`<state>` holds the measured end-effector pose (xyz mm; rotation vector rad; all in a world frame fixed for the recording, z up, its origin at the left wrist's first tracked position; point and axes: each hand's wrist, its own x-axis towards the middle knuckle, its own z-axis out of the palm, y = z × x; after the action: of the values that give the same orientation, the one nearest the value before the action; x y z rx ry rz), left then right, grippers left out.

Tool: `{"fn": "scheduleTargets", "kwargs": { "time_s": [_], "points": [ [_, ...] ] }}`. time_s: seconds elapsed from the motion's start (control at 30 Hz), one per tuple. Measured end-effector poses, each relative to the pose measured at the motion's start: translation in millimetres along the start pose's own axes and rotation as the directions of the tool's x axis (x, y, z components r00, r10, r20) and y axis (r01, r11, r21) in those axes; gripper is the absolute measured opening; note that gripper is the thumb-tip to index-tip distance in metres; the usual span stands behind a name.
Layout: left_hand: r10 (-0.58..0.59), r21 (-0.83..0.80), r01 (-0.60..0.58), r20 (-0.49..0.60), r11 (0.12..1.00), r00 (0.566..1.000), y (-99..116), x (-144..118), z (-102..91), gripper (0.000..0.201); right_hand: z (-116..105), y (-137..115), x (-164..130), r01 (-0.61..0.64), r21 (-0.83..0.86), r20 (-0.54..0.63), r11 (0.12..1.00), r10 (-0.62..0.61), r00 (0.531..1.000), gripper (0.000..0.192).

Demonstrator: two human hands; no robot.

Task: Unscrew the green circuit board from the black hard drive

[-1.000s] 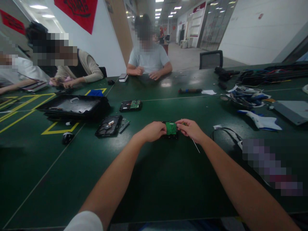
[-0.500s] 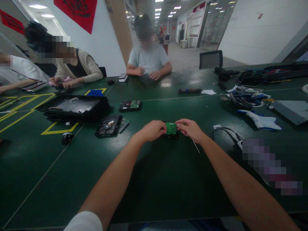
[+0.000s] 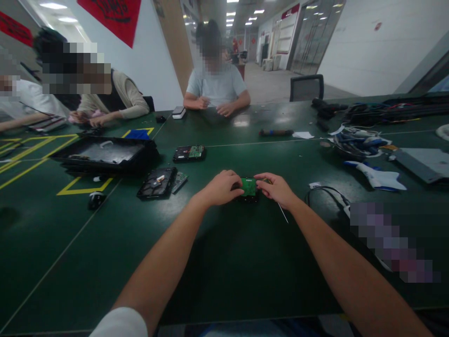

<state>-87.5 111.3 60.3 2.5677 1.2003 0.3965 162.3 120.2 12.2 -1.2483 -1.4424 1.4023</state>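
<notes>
- Hard drive (image 3: 249, 199), green circuit board (image 3: 249, 186) facing up, is set on the tabletop (image 3: 238, 271) between the hands, well back from the near edge.
- Board's left edge is partly covered by left hand (image 3: 224, 187); fingers are curled, grip can't be told.
- Thin-shafted tool (image 3: 283, 212) is grasped in right hand (image 3: 275, 189), fingertips placed at board's right edge.
- Side room is bounded by black drive casing (image 3: 156, 183) at left, black cable (image 3: 329, 189) at right.
</notes>
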Motion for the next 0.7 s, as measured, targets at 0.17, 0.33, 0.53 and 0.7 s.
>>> {"fn": "scheduleTargets", "kwargs": {
  "time_s": [0.17, 0.33, 0.53, 0.7],
  "points": [
    [0.020, -0.029, -0.020, 0.026, 0.999, 0.999, -9, 1, 4.3, 0.033, -3, 5, 3, -0.004, -0.023, 0.004, 1.000, 0.004, 1.000, 0.038],
    [0.019, -0.017, -0.018, 0.019, 1.000, 1.000, -10, 0, 5.4, 0.038, -4, 7, 4, -0.013, -0.061, 0.003, 0.998, 0.013, 1.000, 0.044],
    [0.023, 0.013, -0.023, 0.007, 1.000, 1.000, -11, 2, 7.5, 0.038, -3, 4, 3, -0.023, -0.084, -0.014, 0.996, 0.022, 1.000, 0.047],
    [0.030, 0.012, -0.030, -0.006, 0.999, 1.000, -12, 2, 9.0, 0.038, -3, 4, 3, -0.011, -0.133, -0.008, 0.991, 0.010, 1.000, 0.045]
  ]
}}
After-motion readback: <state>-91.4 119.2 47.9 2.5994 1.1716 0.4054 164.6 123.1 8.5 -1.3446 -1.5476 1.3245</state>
